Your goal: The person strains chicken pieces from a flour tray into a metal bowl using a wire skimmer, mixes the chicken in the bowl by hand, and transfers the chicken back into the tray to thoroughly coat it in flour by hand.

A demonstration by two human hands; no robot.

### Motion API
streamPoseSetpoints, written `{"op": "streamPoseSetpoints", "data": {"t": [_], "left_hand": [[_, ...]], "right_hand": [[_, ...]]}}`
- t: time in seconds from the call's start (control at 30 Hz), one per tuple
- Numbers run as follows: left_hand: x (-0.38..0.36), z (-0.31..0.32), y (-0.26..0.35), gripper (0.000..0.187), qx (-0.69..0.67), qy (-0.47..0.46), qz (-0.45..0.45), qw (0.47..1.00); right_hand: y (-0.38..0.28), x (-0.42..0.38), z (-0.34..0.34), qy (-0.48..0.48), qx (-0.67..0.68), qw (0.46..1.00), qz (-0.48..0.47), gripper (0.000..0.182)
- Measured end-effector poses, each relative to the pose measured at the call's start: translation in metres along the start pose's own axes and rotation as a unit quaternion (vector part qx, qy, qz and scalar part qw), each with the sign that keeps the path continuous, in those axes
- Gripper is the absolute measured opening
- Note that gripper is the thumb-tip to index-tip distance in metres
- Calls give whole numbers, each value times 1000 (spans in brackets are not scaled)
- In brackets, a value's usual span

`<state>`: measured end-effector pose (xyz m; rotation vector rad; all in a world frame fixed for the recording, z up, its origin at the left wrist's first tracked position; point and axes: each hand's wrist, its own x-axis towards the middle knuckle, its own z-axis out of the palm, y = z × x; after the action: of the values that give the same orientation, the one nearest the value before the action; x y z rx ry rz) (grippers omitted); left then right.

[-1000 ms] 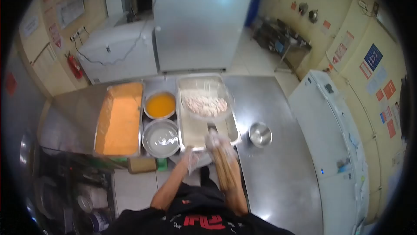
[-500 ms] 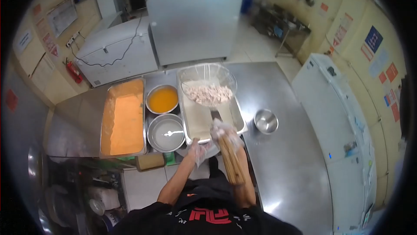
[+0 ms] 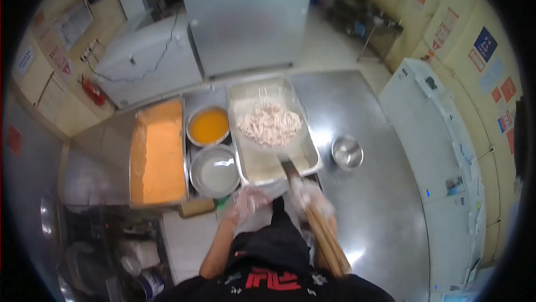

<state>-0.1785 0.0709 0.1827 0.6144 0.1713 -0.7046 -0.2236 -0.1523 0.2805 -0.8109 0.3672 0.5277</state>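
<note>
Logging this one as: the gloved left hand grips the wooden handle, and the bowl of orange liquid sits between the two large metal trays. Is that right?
Not quite: the head view shows the gloved right hand gripping the wooden handle. The bowl of orange liquid does sit between the left metal tray and the right metal tray.

I look through one camera, worn on the person's head. It faces forward and tips down. The black shirt (image 3: 190, 292) is very close, along the bottom. The hands (image 3: 248, 204) are a bit farther out, below the middle. The steel bench (image 3: 382, 207) spreads out under me. Up top, the white chest freezer (image 3: 137, 56) is far away. My view is very wide, with dark, round edges.
</note>
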Motion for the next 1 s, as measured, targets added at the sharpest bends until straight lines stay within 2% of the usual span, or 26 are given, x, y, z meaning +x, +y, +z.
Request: {"op": "streamPoseSetpoints", "data": {"t": [0.03, 0.07, 0.1, 0.17, 0.2, 0.23, 0.3, 0.37, 0.43, 0.47, 0.5, 0.57, 0.63, 0.67, 0.73, 0.77, 0.83, 0.9, 0.97, 1.0], "left_hand": [[-13, 1, -7, 45, 52, -105, 91, 989], [-11, 7, 4, 43, 130, -47, 49, 989], [-23, 21, 14, 43, 144, -40, 43, 988], [-30, 78, 54, 44, 234, -28, 72, 969], [-25, 99, 73, 44, 278, -17, 34, 960], [-17, 124, 83, 44, 285, -28, 21, 958], [-5, 184, 85, 41, 366, -46, 116, 922], [61, 193, 73, 36, 353, -185, 26, 917], [132, 215, 37, 39, 455, -278, -17, 846], [167, 227, 17, 36, 618, -299, 62, 725], [201, 234, -4, 34, 750, -301, 141, 571], [285, 196, -58, 35, 740, -240, 202, 595], [364, 189, -90, 36, 817, -240, 105, 513], [389, 177, -105, 36, 812, -241, 102, 521], [431, 150, -138, 28, 885, -159, 35, 436], [456, 123, -160, 28, 882, -152, 33, 444], [483, 64, -193, 28, 851, -111, 47, 511], [455, 100, -166, 28, 802, -93, 19, 589], [435, 116, -158, 27, 774, -106, 150, 606], [418, 147, -122, 33, 779, -123, 59, 612]], "right_hand": [[0, 6, -3, -8, -1, 1000, 5, 14], [-2, 22, -4, -17, 1, 1000, 9, 14], [-5, 40, -11, -13, -7, 1000, 18, 14], [-1, 53, -46, 24, -77, 995, 63, 17], [2, 26, -34, 3, 52, 998, 31, 15], [0, 9, -29, -11, 130, 990, 52, 14], [9, 17, -50, -114, 134, 983, 49, 17], [47, 37, -84, -87, 188, 978, 32, 18], [34, 46, -92, -82, 212, 974, -4, 19], [14, 34, -80, -45, 142, 988, 26, 21], [-3, 26, -73, -7, 71, 996, 61, 23], [-16, 23, -68, 6, 106, 990, 91, 29], [-20, 21, -74, 68, 114, 986, 105, 30], [-27, 24, -74, 83, 47, 989, 113, 33], [-28, 27, -79, 85, 9, 988, 129, 35], [-31, 30, -82, 65, -7, 989, 136, 36], [-47, 33, -82, 71, -56, 984, 156, 39], [-71, 33, -76, 67, -110, 976, 176, 43], [-93, 34, -69, 75, -273, 948, 144, 43], [-93, 41, -87, 42, -375, 914, 146, 41]]}}
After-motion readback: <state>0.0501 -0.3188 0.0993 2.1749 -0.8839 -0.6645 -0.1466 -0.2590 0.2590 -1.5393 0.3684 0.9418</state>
